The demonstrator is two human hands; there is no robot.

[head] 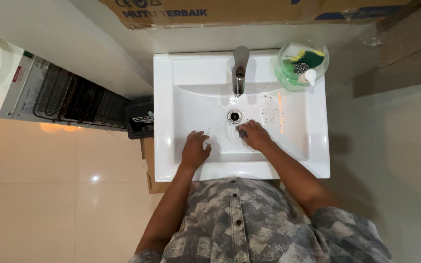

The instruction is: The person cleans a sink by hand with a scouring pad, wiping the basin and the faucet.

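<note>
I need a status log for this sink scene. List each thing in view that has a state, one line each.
sink: white, dark specks scattered in the basin
drain: open, no plug in it
faucet: no water running
left hand: open, flat on the basin
right hand: fingers closed on a small dark scrubber, pressed to the basin
clear bowl: on the sink's rim, holding sponges

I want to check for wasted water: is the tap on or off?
Off, it seems: no stream falls from the faucet toward the drain, and the sink holds no pooled water.

Glossy white ceramic sink [171, 97], shiny metal tap [240, 68], clear, perhaps plastic, bowl [288, 78], smooth polished floor tiles [49, 185].
</note>
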